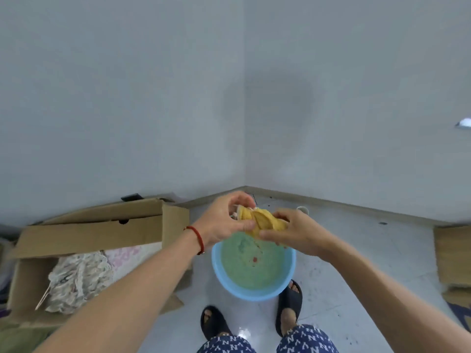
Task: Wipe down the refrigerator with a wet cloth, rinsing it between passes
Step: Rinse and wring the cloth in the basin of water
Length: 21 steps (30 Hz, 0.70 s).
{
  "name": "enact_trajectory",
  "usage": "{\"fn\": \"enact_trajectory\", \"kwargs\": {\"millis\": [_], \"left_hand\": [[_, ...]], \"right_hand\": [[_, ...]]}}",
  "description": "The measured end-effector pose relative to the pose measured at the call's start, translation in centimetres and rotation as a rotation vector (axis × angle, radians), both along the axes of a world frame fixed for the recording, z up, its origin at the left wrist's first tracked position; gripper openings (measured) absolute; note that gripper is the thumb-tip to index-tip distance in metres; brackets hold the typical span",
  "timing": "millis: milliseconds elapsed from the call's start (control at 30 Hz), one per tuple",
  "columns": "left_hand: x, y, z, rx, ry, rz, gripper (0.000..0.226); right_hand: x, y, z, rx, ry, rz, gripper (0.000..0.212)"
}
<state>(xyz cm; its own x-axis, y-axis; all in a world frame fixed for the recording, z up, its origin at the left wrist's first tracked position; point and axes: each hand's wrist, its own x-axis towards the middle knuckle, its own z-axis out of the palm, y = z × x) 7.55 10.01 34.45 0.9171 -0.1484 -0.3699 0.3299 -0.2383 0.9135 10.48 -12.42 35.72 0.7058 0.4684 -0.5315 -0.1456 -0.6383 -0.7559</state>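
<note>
**Wringing out over the basin — the rinse step, by the look of it**

I've got the yellow cloth (260, 221) bunched and twisted between both hands, held up just above the far rim of the blue basin (254, 296). My left hand (219, 224) has its fingers and thumb curled round the cloth's far end; my right hand (293, 231) pinches and grips the near end, thumb pressed under it. So both are holding the cloth, neither free.

Below my hands, the basin sits on the floor with murky greenish water in it, just ahead of my feet in dark sandals (289, 304). I read this as the rinse between passes: the cloth is out of the water and being squeezed.

Next, I judge, the twist needs to stay over the basin so drips fall in and not on the tiles, then the cloth wants shaking open before it goes back to the refrigerator — which I can't see from here.

Out to the left of my left hand there's an open cardboard box (94, 233) with fabrics inside; beyond my hands, only the bare wall corner.
</note>
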Motion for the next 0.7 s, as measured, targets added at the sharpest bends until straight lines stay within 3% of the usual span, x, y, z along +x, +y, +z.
{"fn": "enact_trajectory", "kwargs": {"millis": [133, 267, 567, 700], "left_hand": [[0.2, 0.9, 6.0, -0.145, -0.099, -0.106, 0.056], [-1.2, 0.5, 10.3, -0.141, -0.161, -0.227, 0.056], [-12.4, -5.0, 17.8, 0.029, -0.406, -0.354, 0.061], [-18.9, -10.1, 20.3, 0.091, -0.474, -0.523, 0.066]], "right_hand": [[-4.2, -0.7, 5.9, 0.341, 0.042, -0.306, 0.024], [-9.0, -0.4, 9.4, 0.523, -0.009, -0.511, 0.023], [-20.3, -5.5, 14.7, 0.563, -0.262, -0.491, 0.021], [-26.9, -9.8, 15.3, 0.632, -0.261, -0.505, 0.046]]}}
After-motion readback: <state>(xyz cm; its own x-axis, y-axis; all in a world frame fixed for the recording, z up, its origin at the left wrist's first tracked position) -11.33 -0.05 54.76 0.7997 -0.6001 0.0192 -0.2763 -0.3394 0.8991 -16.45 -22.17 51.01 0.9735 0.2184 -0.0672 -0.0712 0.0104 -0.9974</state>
